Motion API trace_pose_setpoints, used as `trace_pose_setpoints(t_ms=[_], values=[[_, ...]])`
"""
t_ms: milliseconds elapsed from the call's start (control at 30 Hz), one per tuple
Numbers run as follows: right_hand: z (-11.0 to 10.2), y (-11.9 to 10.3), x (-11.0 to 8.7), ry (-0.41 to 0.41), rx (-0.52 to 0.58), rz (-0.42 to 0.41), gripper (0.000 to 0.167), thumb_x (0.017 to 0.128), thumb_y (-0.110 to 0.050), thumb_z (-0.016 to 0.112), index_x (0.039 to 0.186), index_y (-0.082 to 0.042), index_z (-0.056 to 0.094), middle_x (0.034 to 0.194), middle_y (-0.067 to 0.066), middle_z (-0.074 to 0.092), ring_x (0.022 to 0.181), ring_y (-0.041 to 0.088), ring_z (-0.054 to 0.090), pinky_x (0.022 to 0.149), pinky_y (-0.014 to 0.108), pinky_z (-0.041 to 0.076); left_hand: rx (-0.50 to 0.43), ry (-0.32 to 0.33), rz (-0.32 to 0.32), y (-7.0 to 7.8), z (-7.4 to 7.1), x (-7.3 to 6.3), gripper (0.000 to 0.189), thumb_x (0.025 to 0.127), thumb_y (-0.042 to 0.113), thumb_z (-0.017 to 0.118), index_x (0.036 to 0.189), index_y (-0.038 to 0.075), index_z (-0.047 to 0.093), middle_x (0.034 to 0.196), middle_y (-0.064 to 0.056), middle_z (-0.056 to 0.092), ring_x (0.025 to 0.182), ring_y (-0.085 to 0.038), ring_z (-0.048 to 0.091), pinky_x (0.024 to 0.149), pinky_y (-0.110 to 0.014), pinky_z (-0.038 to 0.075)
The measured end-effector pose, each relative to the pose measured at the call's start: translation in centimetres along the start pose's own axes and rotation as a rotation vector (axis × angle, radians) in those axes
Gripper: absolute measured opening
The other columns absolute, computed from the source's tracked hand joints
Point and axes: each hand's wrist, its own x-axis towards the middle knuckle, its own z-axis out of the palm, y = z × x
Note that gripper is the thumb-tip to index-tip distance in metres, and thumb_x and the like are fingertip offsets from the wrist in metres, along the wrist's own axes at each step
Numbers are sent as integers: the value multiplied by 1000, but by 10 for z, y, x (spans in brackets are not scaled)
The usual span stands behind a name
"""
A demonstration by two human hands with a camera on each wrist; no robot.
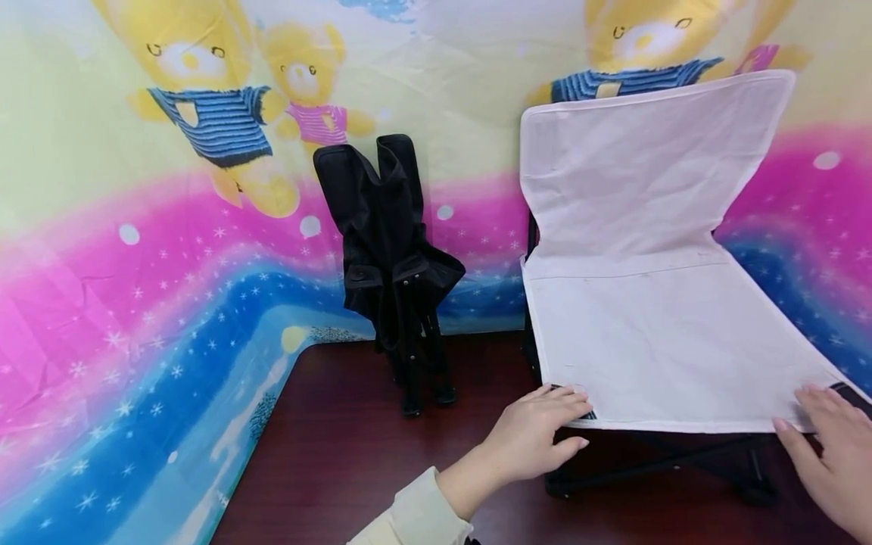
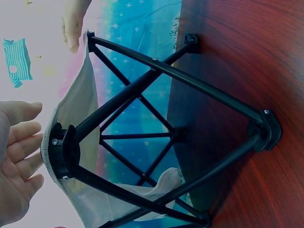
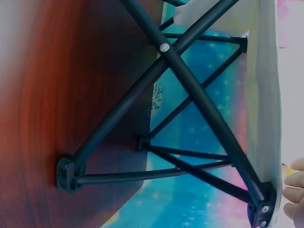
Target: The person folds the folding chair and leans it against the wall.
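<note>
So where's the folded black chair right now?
In the head view, the folded black chair stands left of the white chair, on the dark red table, in front of the bear-print backdrop.

- Camp chair (image 1: pixel 633 341): plain white seat and back, a thin grey seam line across, black at the front corners.
- Its frame (image 2: pixel 199 90): black tubes with silvery rivets (image 3: pixel 165 47).
- Folded chair (image 1: pixel 381 227): black, fabric and legs alike.
- Tabletop (image 1: pixel 327 446): dark reddish brown with streaky wood grain.
- Backdrop (image 1: pixel 61 265): pale yellow, pink, deep blue and light blue bands, sprinkled with white snowflakes and dots.
- Large printed teddy bear (image 1: pixel 214 125): yellow, white muzzle, blue striped top with a cream pocket.
- Small printed teddy bear (image 1: pixel 316 121): yellow, pink striped top.
- Sleeve (image 1: pixel 425 503): cream.
</note>
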Motion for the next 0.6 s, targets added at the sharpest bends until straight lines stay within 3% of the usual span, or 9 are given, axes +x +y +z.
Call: trace_pose_setpoints(t_ms=[267, 433, 600], values=[[2, 13, -4, -39, -37, 114, 61, 94, -29, 30, 123, 23, 19, 128, 38, 17, 128, 30, -4, 102, 39, -4, -13, 7, -2, 0, 5, 0, 39, 84, 33, 54, 121, 18, 52, 125, 8, 46, 118, 0, 32, 100, -16, 14], [4, 22, -4, 45, 5, 94, 62, 94, -32, 27, 123, 23, 21, 129, 37, 17, 128, 31, 1, 102, 42, 0, -11, 8, -4, -1, 6, 0, 38, 84, 32, 55, 119, 18, 54, 124, 8, 47, 119, -1, 31, 100, -17, 14], [31, 79, -6, 59, 2, 115, 66, 91, -36, 38, 130, 13, 19, 138, 25, 11, 129, 25, -1, 103, 41, 0, -16, 11, -1, -2, 8, 0, 38, 84, 31, 55, 119, 17, 54, 123, 7, 47, 119, -1, 31, 100, -16, 14]])
